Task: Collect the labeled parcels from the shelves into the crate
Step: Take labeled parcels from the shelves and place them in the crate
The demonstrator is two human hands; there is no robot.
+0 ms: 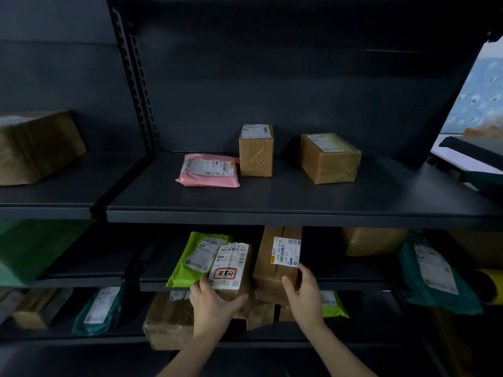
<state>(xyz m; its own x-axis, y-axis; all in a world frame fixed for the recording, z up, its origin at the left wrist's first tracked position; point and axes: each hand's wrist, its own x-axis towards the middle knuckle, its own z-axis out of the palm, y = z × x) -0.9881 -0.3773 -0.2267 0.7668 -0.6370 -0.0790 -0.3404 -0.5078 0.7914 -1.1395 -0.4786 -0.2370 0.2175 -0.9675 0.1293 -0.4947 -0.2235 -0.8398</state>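
On the middle shelf (152,280) my left hand (212,303) grips a brown box with a long white label and a red stamp (231,268). A lime-green mailer bag (190,257) leans behind that box. My right hand (302,289) grips the lower edge of a taller brown box with a white barcode label (280,257). The upper shelf (272,202) carries a pink mailer (208,171), a small upright carton (255,151) and a wider carton (329,157). No crate is in view.
A large carton (38,145) sits on the left bay's upper shelf. Teal bags (435,270) (98,311), a green bag (30,248) and more cartons (168,319) (373,240) fill the lower shelves. A slotted upright (133,77) divides the bays.
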